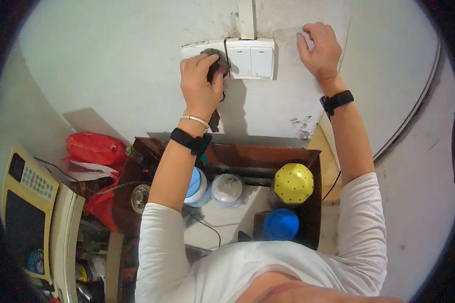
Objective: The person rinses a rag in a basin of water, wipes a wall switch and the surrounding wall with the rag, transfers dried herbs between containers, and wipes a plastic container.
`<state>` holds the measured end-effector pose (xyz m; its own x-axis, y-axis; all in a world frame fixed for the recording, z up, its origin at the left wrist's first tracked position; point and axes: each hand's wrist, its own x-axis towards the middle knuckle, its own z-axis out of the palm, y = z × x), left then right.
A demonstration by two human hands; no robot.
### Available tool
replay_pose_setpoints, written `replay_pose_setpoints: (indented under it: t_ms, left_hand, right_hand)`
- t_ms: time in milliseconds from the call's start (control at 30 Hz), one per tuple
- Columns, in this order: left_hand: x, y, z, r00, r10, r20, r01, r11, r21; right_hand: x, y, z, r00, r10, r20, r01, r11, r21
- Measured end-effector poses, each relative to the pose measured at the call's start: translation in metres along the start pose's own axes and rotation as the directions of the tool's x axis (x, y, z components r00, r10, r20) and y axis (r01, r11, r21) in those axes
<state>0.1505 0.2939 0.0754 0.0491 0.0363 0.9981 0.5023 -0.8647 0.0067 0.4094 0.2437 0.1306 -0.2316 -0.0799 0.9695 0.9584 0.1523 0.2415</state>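
My left hand (pixel 201 83) is closed, with thumb and fingers around a dark, bunched thing (pixel 212 53) in front of the left part of a white wall socket and switch panel (pixel 250 59). Its exact kind is not clear, and my fingers hide part of it. Below that hand, a dark patch (pixel 215 121) shows against the wall. To the right of the panel my right hand (pixel 322 53) is raised near the wall, its fingers bent and thumb apart, with nothing clearly visible in them. A faint thin line runs along the wall toward its fingertips.
Below stands a brown-edged cabinet (pixel 316 197) holding a yellow dotted lid (pixel 293 183), a blue lid (pixel 281 224), a clear-lidded container (pixel 227 190) and a blue-topped jar (pixel 193 184). Left are a red bag (pixel 96 149) and a microwave-like appliance (pixel 30 207). A white conduit (pixel 247 20) rises above the panel.
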Motion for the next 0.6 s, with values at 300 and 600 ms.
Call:
replay_pose_setpoints:
  t_ms: [300,600]
  left_hand:
    - [0.010,-0.003,-0.001,0.985,0.142,0.099,-0.159,0.969,0.187]
    - [0.031,-0.014,-0.021,0.882,0.373,0.288,-0.461,0.812,0.357]
  right_hand:
    - [0.001,0.001,-0.002,0.999,-0.031,0.021,0.031,1.000,-0.003]
    - [0.002,-0.004,0.002,0.999,-0.029,-0.041,0.028,1.000,-0.013]
